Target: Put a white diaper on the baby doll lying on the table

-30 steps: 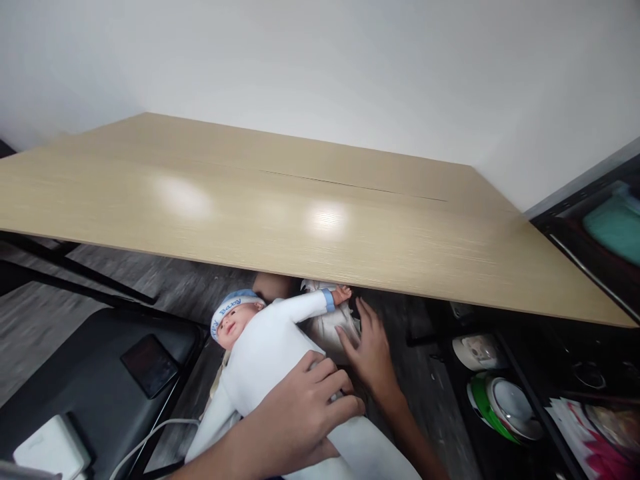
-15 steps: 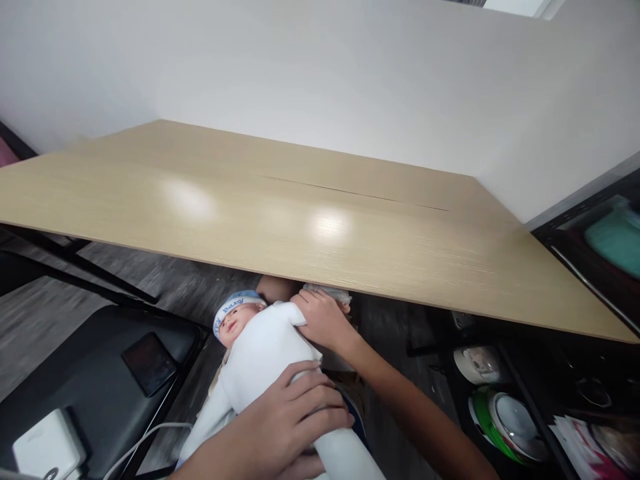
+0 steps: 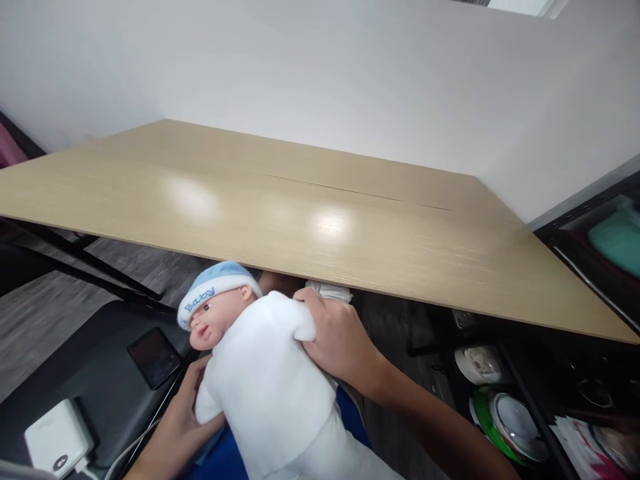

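A baby doll (image 3: 270, 380) in white clothes and a blue-and-white knitted-look cap (image 3: 220, 283) lies slanted over my lap, its head to the upper left near the table edge. My left hand (image 3: 193, 413) is closed round the doll's arm on the left side, with part of the fingers hidden behind it. My right hand (image 3: 340, 333) grips the doll's other arm at the upper right. Just beyond that hand a bunched white cloth (image 3: 330, 291) shows under the table edge. Blue fabric (image 3: 220, 457) lies beneath the doll.
A wooden table (image 3: 400, 233) spans the view ahead, against a white wall. On the left, a black chair (image 3: 95, 360) holds a phone (image 3: 155, 357) and a white power bank (image 3: 59, 437) with a cable. Shelves with a green-rimmed container (image 3: 500, 423) stand at the right.
The doll has come up closer, its head now nearer the table edge. My left hand has moved from the doll's lower body to its arm on the left; my right hand keeps its arm.
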